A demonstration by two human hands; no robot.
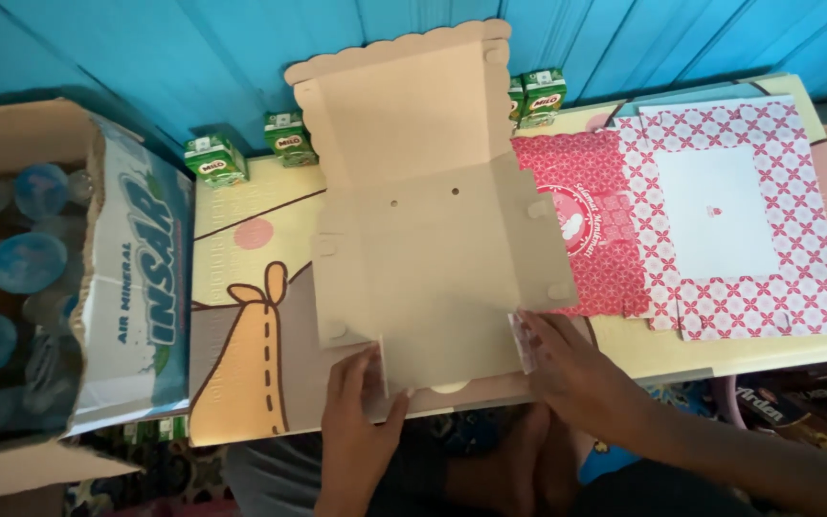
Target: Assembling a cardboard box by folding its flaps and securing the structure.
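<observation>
A flat, unfolded brown cardboard box blank (428,211) lies on the small table (241,278), its scalloped lid flap pointing away from me. My left hand (356,416) presses the blank's near left flap at the table's front edge. At the near right corner, my right hand (567,359) grips the other flap, fingers curled over its edge. Both near flaps show a pink patterned outer side where they are bent up.
A stack of flat pink-and-white patterned box blanks (720,220) lies on the right of the table. Several small green drink cartons (214,158) stand along the far edge. An open carton of water cups (40,278) sits to the left.
</observation>
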